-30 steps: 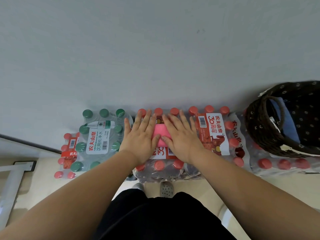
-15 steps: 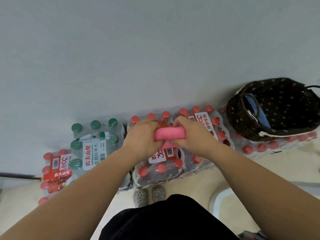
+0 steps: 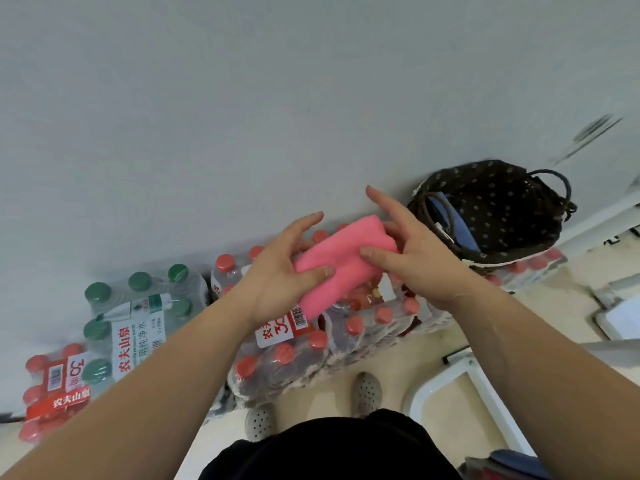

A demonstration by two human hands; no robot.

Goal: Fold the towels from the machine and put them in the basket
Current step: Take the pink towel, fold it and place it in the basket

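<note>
A folded pink towel (image 3: 341,259) is held in the air above the bottle packs, tilted from lower left to upper right. My left hand (image 3: 280,271) grips its lower left end, thumb on top. My right hand (image 3: 412,251) holds its upper right end, with the index finger stretched out. To the right stands the dark woven basket (image 3: 498,209) with a dotted lining, resting on bottle packs against the wall. A blue folded cloth (image 3: 453,223) lies inside the basket. The machine is not in view.
Shrink-wrapped packs of red-capped water bottles (image 3: 298,344) line the wall below my hands. A green-capped pack (image 3: 135,317) and another red pack (image 3: 55,386) sit to the left. My feet (image 3: 367,393) stand on the beige floor. White frames (image 3: 460,386) lie at the right.
The pink towel went from being pressed flat on the bottle pack to being lifted. Both hands now carry it up and to the right, nearer the basket. The view has shifted rightward.
</note>
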